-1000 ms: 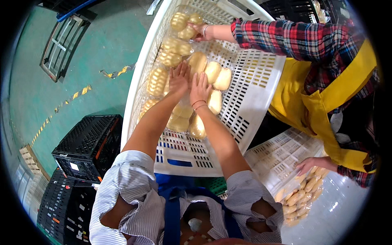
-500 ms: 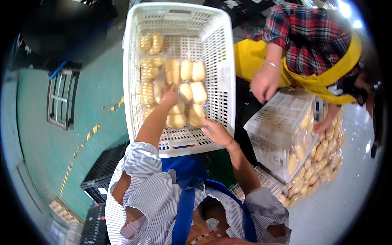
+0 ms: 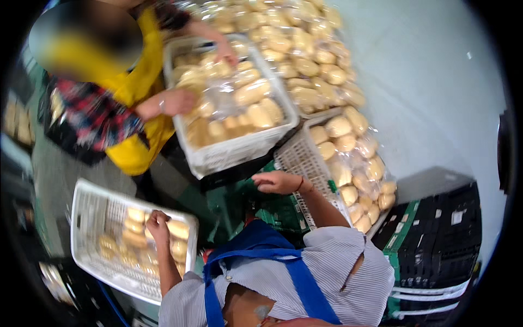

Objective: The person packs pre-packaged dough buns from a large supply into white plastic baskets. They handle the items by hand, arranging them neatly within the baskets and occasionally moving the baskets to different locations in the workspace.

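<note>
My left hand is raised over the near end of a white slatted crate, its fingers curled in with nothing visible in them. Inside that crate lie clear-wrapped packs of pale yellow bread rolls. My right hand hangs in the gap between two other crates, fingers loosely stretched to the left, holding nothing. Beyond it stands a second white crate, filled with wrapped rolls. A slatted crate at right is nearest my right forearm, with bagged rolls heaped beside its wall.
A co-worker in a plaid sleeve and yellow apron has both hands in the second crate. A large heap of bagged rolls lies beyond. Stacked black crates stand at the right, on the pale floor.
My view has swung right, so the first crate now appears at lower left. Both hands have come away from its packs. The co-worker's crate, tilted before, now stands upright, showing its rolls.
</note>
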`<state>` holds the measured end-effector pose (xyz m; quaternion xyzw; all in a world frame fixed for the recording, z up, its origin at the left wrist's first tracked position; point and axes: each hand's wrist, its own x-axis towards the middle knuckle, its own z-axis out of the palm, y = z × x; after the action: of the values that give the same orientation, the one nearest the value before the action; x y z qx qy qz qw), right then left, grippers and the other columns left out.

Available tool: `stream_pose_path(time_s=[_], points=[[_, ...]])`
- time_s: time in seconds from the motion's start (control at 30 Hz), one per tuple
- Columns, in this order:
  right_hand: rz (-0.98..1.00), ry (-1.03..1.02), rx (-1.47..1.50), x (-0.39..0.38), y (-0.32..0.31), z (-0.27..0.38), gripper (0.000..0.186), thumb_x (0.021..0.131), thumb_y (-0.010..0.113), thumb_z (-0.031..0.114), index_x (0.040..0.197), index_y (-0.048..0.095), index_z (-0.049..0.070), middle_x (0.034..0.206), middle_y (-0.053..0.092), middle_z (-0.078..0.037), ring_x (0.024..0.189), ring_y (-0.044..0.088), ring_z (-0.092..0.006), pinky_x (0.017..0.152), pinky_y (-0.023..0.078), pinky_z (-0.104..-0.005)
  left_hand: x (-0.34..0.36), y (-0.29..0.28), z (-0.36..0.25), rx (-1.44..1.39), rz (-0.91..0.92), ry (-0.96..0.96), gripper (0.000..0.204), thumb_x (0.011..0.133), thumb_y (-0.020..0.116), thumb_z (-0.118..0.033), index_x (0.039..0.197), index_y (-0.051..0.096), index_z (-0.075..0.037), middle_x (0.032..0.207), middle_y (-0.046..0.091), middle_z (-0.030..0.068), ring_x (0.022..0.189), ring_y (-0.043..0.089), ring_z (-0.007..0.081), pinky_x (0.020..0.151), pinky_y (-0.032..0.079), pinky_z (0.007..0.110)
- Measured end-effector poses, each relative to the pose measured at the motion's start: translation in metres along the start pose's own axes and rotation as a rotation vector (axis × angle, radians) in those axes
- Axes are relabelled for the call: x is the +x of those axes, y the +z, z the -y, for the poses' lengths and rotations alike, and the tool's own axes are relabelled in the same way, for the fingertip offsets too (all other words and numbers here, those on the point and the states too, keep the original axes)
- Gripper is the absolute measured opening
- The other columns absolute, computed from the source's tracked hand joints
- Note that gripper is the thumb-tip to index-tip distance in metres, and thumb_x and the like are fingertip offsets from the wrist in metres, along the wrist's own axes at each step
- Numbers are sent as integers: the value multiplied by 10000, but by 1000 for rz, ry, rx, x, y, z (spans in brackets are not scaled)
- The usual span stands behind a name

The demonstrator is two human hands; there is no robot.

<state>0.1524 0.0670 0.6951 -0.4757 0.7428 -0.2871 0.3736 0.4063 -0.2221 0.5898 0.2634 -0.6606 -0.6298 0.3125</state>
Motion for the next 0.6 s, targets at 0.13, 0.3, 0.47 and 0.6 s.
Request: stream_pose_path(time_s=[0.13,0.3,0.47,0.6], points=[[-285,-86,83,-40,-112,-33,390,778,519,220,1096,442,8,938,560,-99,879,526,-179,755,407,-269,23,130,-65,-97,368,139,284,784,461,-115,526,477,2,485,485,46,450,429,91,442,352,235],[-719,60,-33,-97,-273,-116,374,770,537,189,1072,460,-19,960,558,-108,861,529,-155,742,425,-259,88,344,-102,191,627,186,288,794,476,-155,554,505,3,504,512,57,472,470,111,456,365,247],[-988,2,-150,-100,-403,-175,401,736,563,244,1019,492,-30,938,567,-153,844,558,-205,723,442,-288,134,477,-119,174,746,156,271,795,495,-186,617,526,15,543,532,84,503,493,122,494,393,256],[-1091,-29,-195,-41,-488,-182,429,696,587,313,967,518,-14,883,576,-163,815,565,-243,701,447,-317,154,524,-120,255,762,232,272,796,493,-194,627,532,16,534,526,97,486,481,123,474,383,263]])
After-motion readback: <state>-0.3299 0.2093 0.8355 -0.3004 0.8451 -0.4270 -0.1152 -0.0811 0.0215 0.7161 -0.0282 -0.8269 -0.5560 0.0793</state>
